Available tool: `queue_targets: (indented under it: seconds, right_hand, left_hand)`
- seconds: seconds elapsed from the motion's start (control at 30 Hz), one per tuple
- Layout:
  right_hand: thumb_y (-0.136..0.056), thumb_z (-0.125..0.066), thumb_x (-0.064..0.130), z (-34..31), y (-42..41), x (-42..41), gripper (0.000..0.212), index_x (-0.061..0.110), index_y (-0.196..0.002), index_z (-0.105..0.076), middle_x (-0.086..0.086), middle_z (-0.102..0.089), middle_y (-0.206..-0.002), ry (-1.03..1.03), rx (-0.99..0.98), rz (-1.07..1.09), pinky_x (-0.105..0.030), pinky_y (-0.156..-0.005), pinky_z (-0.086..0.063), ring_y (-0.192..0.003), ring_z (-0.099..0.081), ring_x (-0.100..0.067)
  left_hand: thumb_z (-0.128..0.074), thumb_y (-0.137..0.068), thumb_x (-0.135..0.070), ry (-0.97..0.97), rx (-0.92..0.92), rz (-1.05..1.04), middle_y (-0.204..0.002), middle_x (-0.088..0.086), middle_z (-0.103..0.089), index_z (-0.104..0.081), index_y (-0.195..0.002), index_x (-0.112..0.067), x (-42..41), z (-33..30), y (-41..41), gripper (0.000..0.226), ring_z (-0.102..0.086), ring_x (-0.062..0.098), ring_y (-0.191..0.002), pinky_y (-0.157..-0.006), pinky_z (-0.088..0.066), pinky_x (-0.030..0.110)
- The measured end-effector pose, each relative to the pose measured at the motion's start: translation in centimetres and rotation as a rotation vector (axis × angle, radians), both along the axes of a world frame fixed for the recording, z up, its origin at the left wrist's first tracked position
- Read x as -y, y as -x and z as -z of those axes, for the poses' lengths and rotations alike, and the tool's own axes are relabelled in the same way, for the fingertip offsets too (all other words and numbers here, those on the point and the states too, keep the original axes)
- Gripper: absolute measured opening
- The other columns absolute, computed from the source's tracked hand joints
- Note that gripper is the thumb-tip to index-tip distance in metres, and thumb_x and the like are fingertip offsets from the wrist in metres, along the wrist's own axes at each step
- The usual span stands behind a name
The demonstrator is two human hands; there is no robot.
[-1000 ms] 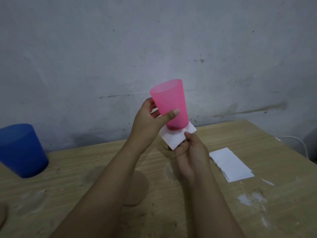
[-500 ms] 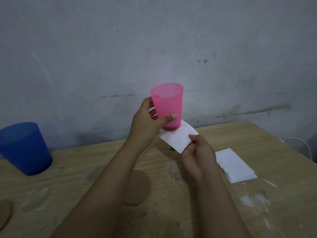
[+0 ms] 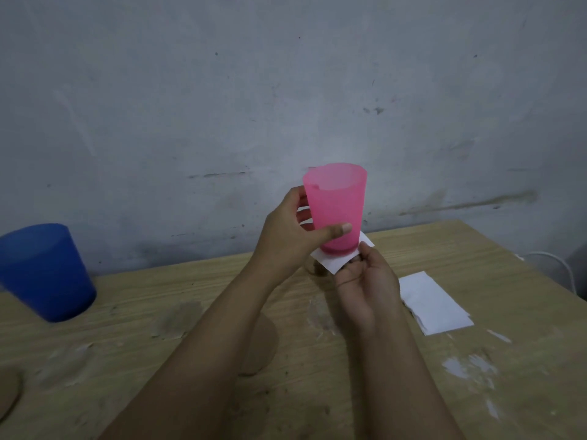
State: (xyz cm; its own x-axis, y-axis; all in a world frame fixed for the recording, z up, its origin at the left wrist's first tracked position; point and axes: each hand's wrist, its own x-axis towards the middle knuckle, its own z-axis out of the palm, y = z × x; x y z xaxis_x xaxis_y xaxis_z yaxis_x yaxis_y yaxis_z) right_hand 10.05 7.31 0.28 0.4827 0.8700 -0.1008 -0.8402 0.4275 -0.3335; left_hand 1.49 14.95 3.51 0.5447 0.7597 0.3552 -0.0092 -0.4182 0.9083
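Observation:
A translucent pink plastic cup is held upright in the air above the table. My left hand grips its lower part, thumb across the front and fingers behind. Under the cup's base sits a small white paper slip, which my right hand pinches from the right side, thumb on its upper edge. The slip touches the bottom of the cup.
A blue plastic cup stands upside down at the table's left. A stack of white paper slips lies right of my right hand. Round cardboard discs lie under my left forearm and at the left edge. A white cable runs at the far right.
The cup has turned from tilted to upright and dropped slightly. The paper slip has come flatter under its base, and my right hand has shifted to the slip's right side.

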Motion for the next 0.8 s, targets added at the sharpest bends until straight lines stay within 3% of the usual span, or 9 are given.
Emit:
queue_targets:
  seconds: [0.1, 0.2, 0.43, 0.6, 0.8]
  right_hand:
    - [-0.099, -0.033, 0.014, 0.10, -0.28, 0.08, 0.034, -0.008, -0.116, -0.052, -0.029, -0.060, -0.120, 0.001, -0.015, 0.002, -0.048, -0.107, -0.037, -0.116, -0.057, -0.034]
    - [-0.098, -0.033, 0.011, 0.18, -0.74, 0.01, 0.038, -0.010, -0.129, -0.042, -0.029, -0.052, -0.130, 0.004, -0.019, -0.004, -0.043, -0.111, -0.032, -0.123, -0.052, -0.032]
    - [-0.097, -0.035, 0.007, 0.27, -0.61, -0.09, 0.036, -0.010, -0.127, -0.044, -0.029, -0.055, -0.127, 0.032, 0.052, -0.015, -0.045, -0.108, -0.036, -0.119, -0.055, -0.031]
    - [-0.098, -0.034, 0.009, 0.09, -0.39, -0.03, 0.037, -0.009, -0.129, -0.042, -0.028, -0.056, -0.126, 0.074, 0.066, 0.019, -0.044, -0.094, -0.046, -0.115, -0.057, -0.031]
    - [-0.099, -0.029, 0.017, -0.02, -0.12, 0.04, 0.040, -0.006, -0.128, -0.046, -0.025, -0.056, -0.128, -0.041, 0.037, -0.031, -0.047, -0.111, -0.032, -0.121, -0.054, -0.031]
  left_hand:
    - [-0.083, -0.060, -0.040, -0.027, -0.018, -0.003, -0.127, -0.005, -0.058, -0.045, -0.131, -0.022, 0.00, 0.01, 0.03, 0.082, -0.060, 0.012, -0.111, -0.090, -0.054, 0.030]
    - [-0.084, -0.064, -0.034, -0.051, -0.012, -0.027, -0.127, -0.007, -0.057, -0.044, -0.131, -0.021, -0.32, 0.03, 0.19, 0.079, -0.059, 0.011, -0.110, -0.089, -0.054, 0.026]
    - [-0.080, -0.055, -0.047, -0.020, 0.061, -0.053, -0.130, -0.005, -0.056, -0.043, -0.133, -0.019, -0.58, 0.33, 0.10, 0.091, -0.057, 0.010, -0.113, -0.090, -0.053, 0.025]
    - [-0.083, -0.060, -0.042, -0.013, 0.080, -0.073, -0.127, -0.008, -0.056, -0.044, -0.132, -0.020, -0.62, 0.68, -0.11, 0.085, -0.058, 0.006, -0.110, -0.086, -0.053, 0.018]
    - [-0.083, -0.064, -0.035, -0.007, 0.090, -0.051, -0.128, -0.007, -0.055, -0.043, -0.133, -0.019, -0.37, 0.85, -0.42, 0.081, -0.057, 0.006, -0.110, -0.083, -0.051, 0.011]
